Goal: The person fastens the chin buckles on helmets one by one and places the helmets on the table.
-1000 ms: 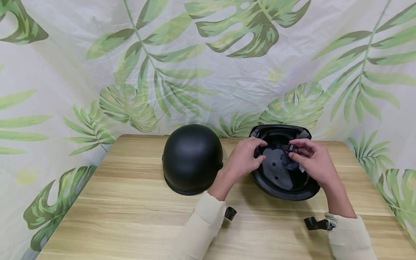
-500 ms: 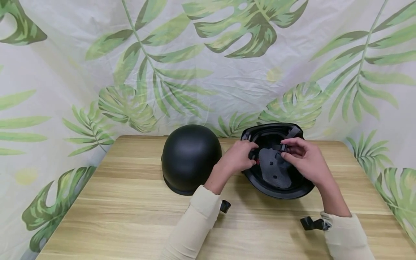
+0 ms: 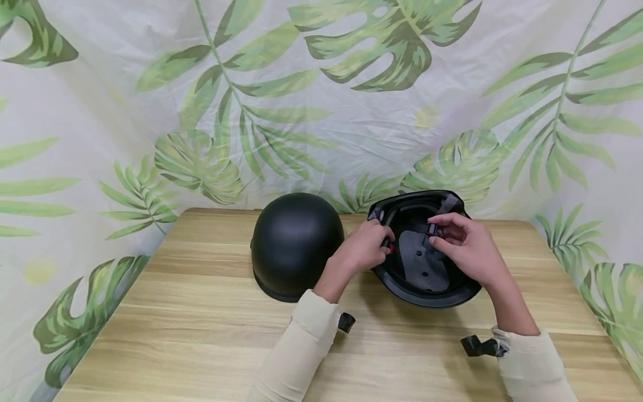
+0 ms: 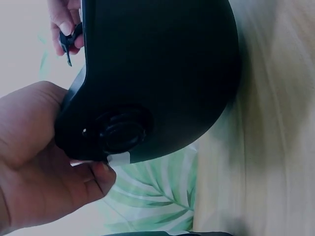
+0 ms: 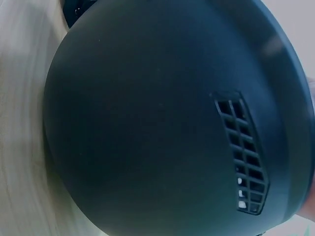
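Observation:
A black helmet (image 3: 427, 298) lies upturned on the table, its padded inside facing up. At its left rim, my left hand (image 3: 363, 245) pinches a black strap buckle with a red part (image 3: 391, 249). In the left wrist view that hand (image 4: 44, 152) curls at the helmet's edge (image 4: 162, 88), a white tag by a fingertip. My right hand (image 3: 469, 245) pinches the other black buckle piece (image 3: 432, 229) over the opening, between thumb and fingers. In the right wrist view the helmet shell (image 5: 147, 123) with its grid vent fills the frame and hides most of that hand.
A second black helmet (image 3: 297, 245) rests dome up, just left of my left hand. Wood-grain table (image 3: 201, 335) runs beneath both helmets. A leaf-printed cloth (image 3: 351, 139) hangs behind the table's back edge.
The upturned helmet has turned and shifted left. My left hand has gone from loosely spread fingers to pinching the red-marked buckle. My right hand has moved left with its buckle piece.

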Motion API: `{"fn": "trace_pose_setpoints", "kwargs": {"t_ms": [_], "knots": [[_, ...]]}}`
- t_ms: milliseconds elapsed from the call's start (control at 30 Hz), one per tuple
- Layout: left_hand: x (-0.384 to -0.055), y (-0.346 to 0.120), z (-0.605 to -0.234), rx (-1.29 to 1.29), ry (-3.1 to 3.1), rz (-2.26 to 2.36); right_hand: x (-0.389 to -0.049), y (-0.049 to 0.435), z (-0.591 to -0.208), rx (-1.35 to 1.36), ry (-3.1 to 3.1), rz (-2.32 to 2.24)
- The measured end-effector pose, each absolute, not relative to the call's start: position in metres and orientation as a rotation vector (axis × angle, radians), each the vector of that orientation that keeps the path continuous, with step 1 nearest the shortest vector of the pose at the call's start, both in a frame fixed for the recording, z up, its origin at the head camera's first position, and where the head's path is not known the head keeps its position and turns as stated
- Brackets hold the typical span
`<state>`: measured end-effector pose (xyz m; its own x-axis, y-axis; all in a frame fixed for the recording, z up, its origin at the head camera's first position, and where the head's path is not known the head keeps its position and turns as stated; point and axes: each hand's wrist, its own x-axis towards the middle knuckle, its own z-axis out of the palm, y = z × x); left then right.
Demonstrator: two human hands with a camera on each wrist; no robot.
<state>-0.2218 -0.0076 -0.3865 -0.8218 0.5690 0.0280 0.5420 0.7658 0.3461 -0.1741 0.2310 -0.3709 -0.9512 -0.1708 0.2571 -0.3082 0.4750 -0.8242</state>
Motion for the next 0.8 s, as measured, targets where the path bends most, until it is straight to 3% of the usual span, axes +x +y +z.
{"fn": "trace_pose_setpoints", "kwargs": {"t_ms": [400, 800], "knots": [[-0.219, -0.002, -0.387, 0.894, 2.835, 1.021, -0.174, 0.243, -0.381, 0.326, -2.597, 1.492], [-0.201, 0.015, -0.374, 0.803, 3.239, 0.953, -0.181, 0.25, -0.395, 0.255, -2.471, 1.609]]}}
